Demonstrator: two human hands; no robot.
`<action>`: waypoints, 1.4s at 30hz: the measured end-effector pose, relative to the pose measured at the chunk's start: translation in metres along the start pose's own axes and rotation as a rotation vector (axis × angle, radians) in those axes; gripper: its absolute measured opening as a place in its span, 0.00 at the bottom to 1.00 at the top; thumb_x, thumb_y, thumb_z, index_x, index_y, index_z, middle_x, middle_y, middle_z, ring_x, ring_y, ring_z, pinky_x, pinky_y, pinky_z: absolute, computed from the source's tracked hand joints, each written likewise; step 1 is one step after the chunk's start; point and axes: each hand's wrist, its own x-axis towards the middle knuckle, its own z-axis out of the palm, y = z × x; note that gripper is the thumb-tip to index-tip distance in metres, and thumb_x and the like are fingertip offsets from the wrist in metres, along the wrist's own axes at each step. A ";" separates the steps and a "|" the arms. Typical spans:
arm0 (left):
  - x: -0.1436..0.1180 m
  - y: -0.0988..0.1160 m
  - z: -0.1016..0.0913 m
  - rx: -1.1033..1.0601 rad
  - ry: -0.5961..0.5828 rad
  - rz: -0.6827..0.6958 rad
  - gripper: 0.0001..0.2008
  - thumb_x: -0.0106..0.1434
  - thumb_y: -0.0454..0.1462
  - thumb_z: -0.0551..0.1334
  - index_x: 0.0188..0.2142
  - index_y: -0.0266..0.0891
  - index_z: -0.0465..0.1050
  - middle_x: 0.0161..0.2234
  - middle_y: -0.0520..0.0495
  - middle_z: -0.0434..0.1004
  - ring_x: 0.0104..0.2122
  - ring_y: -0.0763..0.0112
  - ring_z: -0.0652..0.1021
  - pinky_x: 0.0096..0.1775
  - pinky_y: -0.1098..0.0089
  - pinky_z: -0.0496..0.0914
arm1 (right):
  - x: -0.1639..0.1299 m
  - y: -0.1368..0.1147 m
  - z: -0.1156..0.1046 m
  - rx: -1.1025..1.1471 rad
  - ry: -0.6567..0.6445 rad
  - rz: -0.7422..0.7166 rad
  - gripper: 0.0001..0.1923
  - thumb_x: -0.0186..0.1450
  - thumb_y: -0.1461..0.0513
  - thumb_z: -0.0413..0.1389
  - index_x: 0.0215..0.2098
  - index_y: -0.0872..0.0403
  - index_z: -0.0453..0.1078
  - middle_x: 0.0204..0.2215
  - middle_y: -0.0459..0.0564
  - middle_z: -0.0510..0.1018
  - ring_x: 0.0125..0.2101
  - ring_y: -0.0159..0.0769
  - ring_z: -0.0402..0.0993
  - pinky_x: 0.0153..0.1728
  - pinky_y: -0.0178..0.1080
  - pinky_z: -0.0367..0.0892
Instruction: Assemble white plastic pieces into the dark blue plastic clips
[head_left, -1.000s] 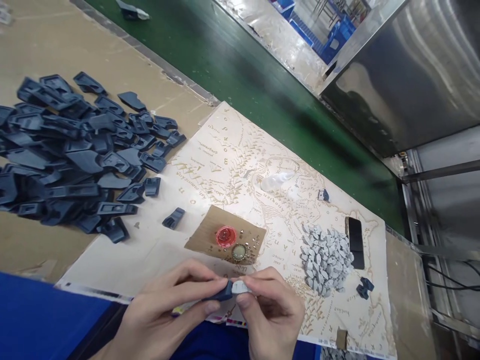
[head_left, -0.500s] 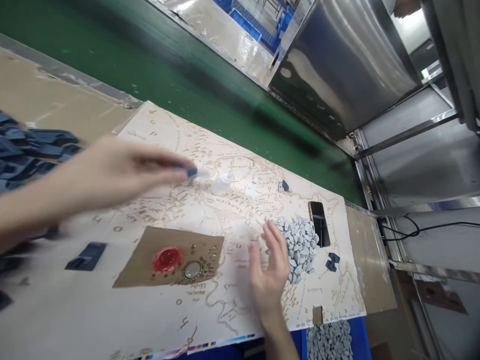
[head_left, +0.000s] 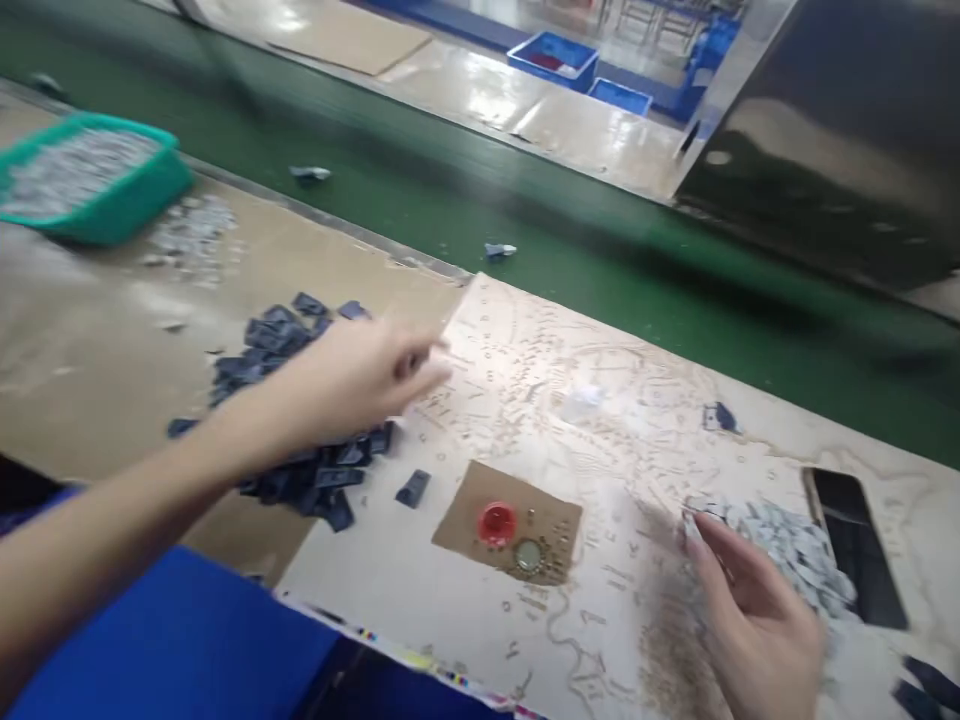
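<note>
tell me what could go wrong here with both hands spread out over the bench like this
The left hand hangs over the heap of dark blue parts; a sweep might knock some off toward the green belt. The right hand is at the pile of small grey pieces, close to the black phone, and could scatter pieces onto it. The view is blurred, so grips are unclear.

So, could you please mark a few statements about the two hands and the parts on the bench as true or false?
1. The left hand reaches out over the pile of dark blue parts. True.
2. The right hand rests on the red cap. False: it is beside the heap of grey pieces.
3. The green tray holds dark blue parts. False: it holds grey pieces.
4. A black phone lies just beyond the grey heap. True.
</note>
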 end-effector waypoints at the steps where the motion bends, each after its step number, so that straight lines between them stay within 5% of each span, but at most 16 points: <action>1: -0.031 0.000 0.003 0.028 -0.028 0.005 0.23 0.68 0.50 0.64 0.47 0.35 0.88 0.36 0.44 0.89 0.30 0.64 0.86 0.33 0.73 0.78 | -0.009 -0.001 0.001 0.114 -0.075 0.156 0.16 0.59 0.50 0.76 0.44 0.43 0.87 0.40 0.61 0.90 0.37 0.53 0.88 0.41 0.55 0.81; 4: -0.108 -0.002 0.028 0.021 -0.005 0.016 0.23 0.67 0.51 0.64 0.49 0.38 0.88 0.38 0.39 0.87 0.28 0.59 0.84 0.25 0.71 0.74 | -0.044 -0.020 0.011 0.477 -0.360 0.455 0.18 0.58 0.48 0.77 0.42 0.44 0.85 0.38 0.56 0.90 0.35 0.47 0.87 0.39 0.48 0.83; 8: -0.151 -0.010 0.076 -0.215 0.116 -0.032 0.19 0.70 0.47 0.60 0.52 0.47 0.86 0.40 0.47 0.84 0.38 0.59 0.83 0.31 0.76 0.75 | -0.074 -0.039 0.036 0.674 -0.531 0.494 0.17 0.60 0.48 0.76 0.41 0.47 0.84 0.38 0.50 0.89 0.35 0.38 0.85 0.38 0.38 0.81; 13: -0.170 0.006 0.079 -0.662 0.135 -0.156 0.14 0.67 0.45 0.70 0.51 0.54 0.87 0.51 0.51 0.86 0.49 0.57 0.84 0.40 0.77 0.80 | -0.087 -0.042 0.041 0.717 -0.529 0.452 0.14 0.62 0.51 0.76 0.40 0.47 0.84 0.36 0.48 0.88 0.33 0.34 0.83 0.37 0.36 0.79; 19: -0.178 0.052 0.068 -1.213 0.059 -0.405 0.12 0.61 0.47 0.75 0.39 0.43 0.88 0.39 0.43 0.89 0.40 0.60 0.87 0.44 0.72 0.83 | -0.095 -0.051 0.040 0.667 -0.454 0.548 0.18 0.58 0.50 0.78 0.44 0.44 0.86 0.38 0.51 0.88 0.35 0.40 0.86 0.40 0.39 0.82; 26: -0.180 0.062 0.066 -1.278 0.091 -0.414 0.07 0.61 0.43 0.75 0.37 0.44 0.88 0.38 0.44 0.89 0.40 0.62 0.88 0.43 0.75 0.83 | -0.098 -0.051 0.051 0.660 -0.451 0.579 0.14 0.58 0.52 0.78 0.39 0.45 0.85 0.40 0.51 0.88 0.37 0.39 0.87 0.39 0.36 0.83; 30: -0.196 0.055 0.081 -1.273 0.040 -0.448 0.10 0.63 0.47 0.74 0.42 0.49 0.88 0.45 0.45 0.90 0.47 0.59 0.88 0.50 0.74 0.83 | -0.095 -0.034 0.051 0.686 -0.463 0.603 0.16 0.55 0.52 0.80 0.34 0.48 0.84 0.33 0.48 0.87 0.32 0.34 0.85 0.31 0.30 0.81; 33: -0.204 0.050 0.096 -1.283 0.053 -0.453 0.09 0.65 0.50 0.74 0.44 0.55 0.87 0.44 0.51 0.90 0.47 0.62 0.88 0.51 0.78 0.81 | -0.091 -0.027 0.048 0.626 -0.496 0.632 0.17 0.57 0.51 0.79 0.37 0.48 0.85 0.34 0.49 0.89 0.34 0.34 0.87 0.34 0.31 0.83; 37: -0.208 0.045 0.105 -1.292 0.079 -0.484 0.10 0.66 0.51 0.74 0.44 0.54 0.87 0.42 0.51 0.90 0.45 0.63 0.88 0.50 0.80 0.81 | -0.088 -0.033 0.051 0.375 -0.431 0.421 0.15 0.60 0.50 0.77 0.39 0.49 0.87 0.36 0.52 0.90 0.34 0.38 0.87 0.35 0.36 0.84; 40: -0.210 0.041 0.105 -1.298 0.097 -0.505 0.13 0.66 0.52 0.73 0.44 0.53 0.87 0.42 0.51 0.90 0.43 0.63 0.88 0.48 0.80 0.81 | -0.085 -0.040 0.059 0.090 -0.331 -0.036 0.05 0.62 0.58 0.75 0.37 0.47 0.88 0.32 0.51 0.90 0.32 0.39 0.87 0.34 0.37 0.84; 42: -0.211 0.038 0.105 -1.282 0.124 -0.525 0.13 0.66 0.52 0.73 0.45 0.53 0.87 0.43 0.51 0.90 0.43 0.65 0.88 0.47 0.81 0.81 | -0.083 -0.043 0.065 -0.036 -0.343 -0.316 0.09 0.64 0.65 0.72 0.40 0.44 0.88 0.33 0.49 0.91 0.33 0.40 0.88 0.35 0.39 0.85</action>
